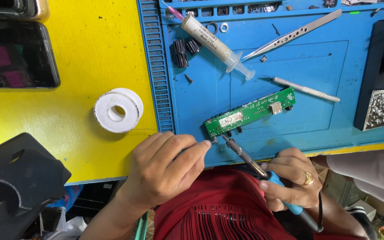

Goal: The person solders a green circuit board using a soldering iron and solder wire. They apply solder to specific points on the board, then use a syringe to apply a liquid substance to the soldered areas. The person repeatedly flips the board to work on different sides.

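Note:
A long green circuit board (250, 111) lies tilted on the blue work mat (316, 71). My right hand (290, 178), with a gold ring, grips a blue-handled soldering iron (245, 158) whose tip touches the board's lower left corner. My left hand (165, 169) pinches a thin solder wire between thumb and forefinger, its end at the same corner of the board.
A white solder spool (118, 110) sits on the yellow table. On the mat lie a syringe (216, 42), metal tweezers (292, 33), a thin grey rod (305, 89), black knobs (181, 52) and small screws. A black tip-cleaner tray (381, 106) stands right; dark phones (16, 53) lie left.

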